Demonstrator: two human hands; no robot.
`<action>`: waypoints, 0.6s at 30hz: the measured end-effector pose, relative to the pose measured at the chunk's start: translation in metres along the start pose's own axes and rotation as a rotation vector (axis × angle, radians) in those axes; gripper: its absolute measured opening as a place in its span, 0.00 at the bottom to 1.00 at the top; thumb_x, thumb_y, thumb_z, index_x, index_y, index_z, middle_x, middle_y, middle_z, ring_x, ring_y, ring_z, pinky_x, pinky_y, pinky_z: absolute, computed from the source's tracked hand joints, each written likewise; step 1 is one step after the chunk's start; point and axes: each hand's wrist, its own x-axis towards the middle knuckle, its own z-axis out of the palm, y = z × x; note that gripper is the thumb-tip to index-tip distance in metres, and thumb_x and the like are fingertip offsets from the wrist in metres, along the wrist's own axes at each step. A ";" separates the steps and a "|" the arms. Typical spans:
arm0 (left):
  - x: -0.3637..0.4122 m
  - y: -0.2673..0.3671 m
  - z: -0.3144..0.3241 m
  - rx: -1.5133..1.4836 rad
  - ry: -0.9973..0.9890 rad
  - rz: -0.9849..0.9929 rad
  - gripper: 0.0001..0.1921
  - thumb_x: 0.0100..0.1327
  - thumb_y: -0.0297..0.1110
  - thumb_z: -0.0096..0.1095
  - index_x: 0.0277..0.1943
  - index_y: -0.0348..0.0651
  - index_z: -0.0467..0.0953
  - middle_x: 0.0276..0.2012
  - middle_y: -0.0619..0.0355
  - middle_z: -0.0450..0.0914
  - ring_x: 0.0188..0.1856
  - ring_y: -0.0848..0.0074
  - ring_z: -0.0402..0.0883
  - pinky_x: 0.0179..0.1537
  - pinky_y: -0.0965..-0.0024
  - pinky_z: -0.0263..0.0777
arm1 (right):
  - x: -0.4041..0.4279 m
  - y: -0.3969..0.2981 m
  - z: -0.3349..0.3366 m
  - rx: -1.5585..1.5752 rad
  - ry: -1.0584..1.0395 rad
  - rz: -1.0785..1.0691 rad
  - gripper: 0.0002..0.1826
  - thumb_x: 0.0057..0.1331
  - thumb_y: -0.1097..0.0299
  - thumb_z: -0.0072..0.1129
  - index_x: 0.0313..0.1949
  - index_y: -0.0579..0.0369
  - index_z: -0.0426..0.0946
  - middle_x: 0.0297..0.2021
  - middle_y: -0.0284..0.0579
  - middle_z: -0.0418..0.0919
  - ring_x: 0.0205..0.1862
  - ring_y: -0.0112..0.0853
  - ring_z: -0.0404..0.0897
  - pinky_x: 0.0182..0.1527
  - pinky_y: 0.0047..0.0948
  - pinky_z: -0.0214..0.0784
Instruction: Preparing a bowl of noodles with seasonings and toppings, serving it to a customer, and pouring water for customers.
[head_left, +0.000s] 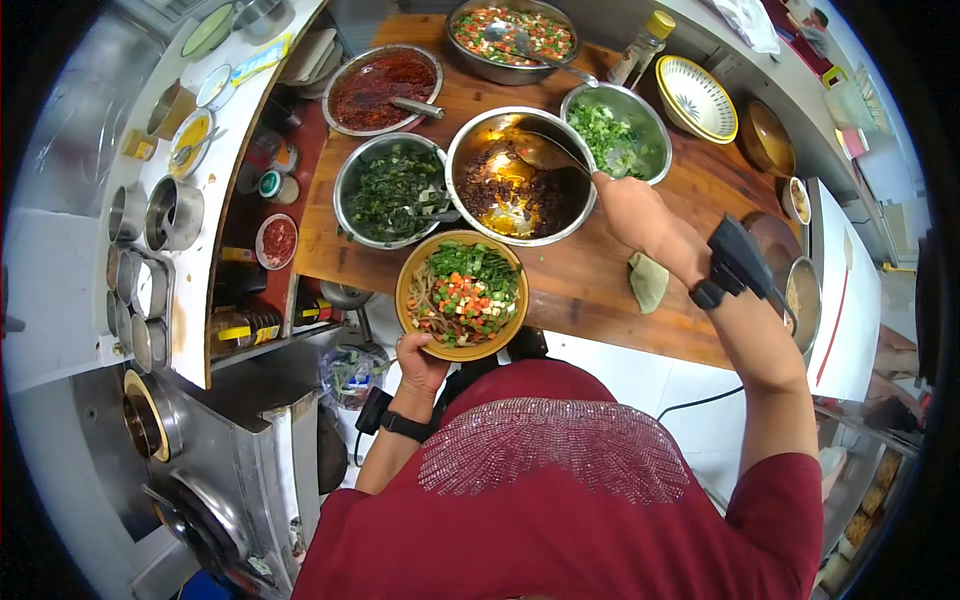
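My left hand (421, 366) holds the near rim of a yellow-brown bowl (403, 305) at the table's front edge. Noodles, chopped greens and diced orange, green and white vegetables fill this bowl. My right hand (632, 214) grips the handle of a metal ladle, whose head (544, 152) is inside a steel basin (453, 169) of dark, oily sauce. Left of that basin, a steel bowl (341, 195) contains dark chopped greens and a spoon. Behind my right hand, another steel bowl (660, 142) has light green chopped leaves in it.
On the wooden table (600, 300) are a basin of red chili (382, 86), a basin of diced vegetables (510, 34), a yellow-capped jar (641, 49), stacked patterned bowls (697, 97) and a green cloth (648, 283). A white shelf (199, 277) with metal containers stands at left. A person (812, 34) is far off.
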 end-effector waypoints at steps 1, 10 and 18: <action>0.000 0.000 0.002 0.001 -0.002 0.000 0.33 0.39 0.27 0.46 0.56 0.36 0.59 0.50 0.49 0.68 0.52 0.59 0.68 0.56 0.55 0.61 | 0.006 0.001 0.005 0.004 -0.015 0.023 0.09 0.54 0.77 0.43 0.35 0.62 0.69 0.31 0.58 0.76 0.35 0.50 0.76 0.36 0.43 0.70; -0.003 0.003 0.011 0.003 0.003 -0.025 0.33 0.39 0.27 0.46 0.56 0.37 0.58 0.51 0.49 0.68 0.53 0.58 0.67 0.57 0.55 0.60 | 0.007 -0.021 0.015 0.445 -0.246 0.008 0.18 0.54 0.77 0.40 0.45 0.61 0.70 0.23 0.53 0.74 0.24 0.41 0.75 0.23 0.35 0.66; -0.001 0.002 0.010 0.023 -0.015 -0.003 0.33 0.39 0.27 0.46 0.56 0.38 0.59 0.50 0.49 0.67 0.52 0.58 0.68 0.55 0.54 0.62 | -0.008 0.000 0.002 1.237 -0.478 0.309 0.18 0.59 0.75 0.39 0.50 0.59 0.66 0.16 0.30 0.63 0.12 0.15 0.56 0.09 0.15 0.43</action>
